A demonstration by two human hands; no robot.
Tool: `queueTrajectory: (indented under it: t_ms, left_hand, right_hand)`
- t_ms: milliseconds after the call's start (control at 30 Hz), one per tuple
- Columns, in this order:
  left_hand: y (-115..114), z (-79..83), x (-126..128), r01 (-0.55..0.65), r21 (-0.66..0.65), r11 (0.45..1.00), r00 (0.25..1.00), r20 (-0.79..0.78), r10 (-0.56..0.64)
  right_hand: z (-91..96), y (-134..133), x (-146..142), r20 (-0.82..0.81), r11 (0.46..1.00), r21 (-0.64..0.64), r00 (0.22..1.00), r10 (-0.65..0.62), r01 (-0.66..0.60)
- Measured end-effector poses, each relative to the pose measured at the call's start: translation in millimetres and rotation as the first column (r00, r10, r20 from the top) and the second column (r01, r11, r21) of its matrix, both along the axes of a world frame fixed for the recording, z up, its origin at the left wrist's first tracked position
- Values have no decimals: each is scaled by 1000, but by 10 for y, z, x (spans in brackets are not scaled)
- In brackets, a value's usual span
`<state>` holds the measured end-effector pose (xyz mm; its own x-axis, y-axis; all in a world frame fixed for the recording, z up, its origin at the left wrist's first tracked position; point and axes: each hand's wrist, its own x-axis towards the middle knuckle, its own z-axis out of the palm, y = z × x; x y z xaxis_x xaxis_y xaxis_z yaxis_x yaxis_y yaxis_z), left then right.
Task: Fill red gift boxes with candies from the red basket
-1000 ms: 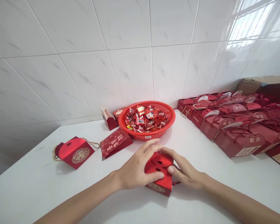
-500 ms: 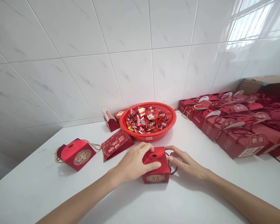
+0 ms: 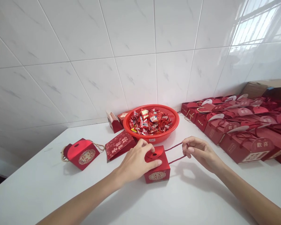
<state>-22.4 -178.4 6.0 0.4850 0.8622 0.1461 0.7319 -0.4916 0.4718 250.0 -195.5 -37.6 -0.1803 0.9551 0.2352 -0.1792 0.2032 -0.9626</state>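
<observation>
A small red gift box with a pale gold emblem on its front stands on the white table. My left hand grips it from the left, thumb on the front of the lid flap and fingers on its top and far side. From the box's right side runs a dark red twisted cord handle. My right hand pinches the loop's end between thumb and fingers and holds it taut, a little above the table. The far side of the box is hidden behind my left hand.
Behind the box sits a red plastic basket of wrapped candies. A red box with a rope handle lies to the left, beside a flat red packet. Rows of red gift boxes fill the right, against a tiled wall.
My right hand has moved right and up from the box's side, drawing the cord handle out straight. My left hand keeps its hold on the box. The view has shifted slightly.
</observation>
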Motion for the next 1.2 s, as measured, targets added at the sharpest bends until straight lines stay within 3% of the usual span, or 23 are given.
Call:
queueTrajectory:
  t_ms: [133,333,600,1200]
  left_hand:
    - [-38,52,27,95,-42,995,969,234,-83]
    - [-122,314,0,279,-86,957,802,569,-182]
    - [-142,337,14,278,-30,960,840,492,-228]
    - [-91,235,51,316,14,949,841,458,-287]
  right_hand:
    - [-10,-14,-14,58,999,28,998,36,-38]
    - [8,-43,-5,64,995,70,996,68,-73]
    - [73,-42,-11,114,993,120,993,-22,8]
    - [93,13,-12,152,985,171,988,-22,-5]
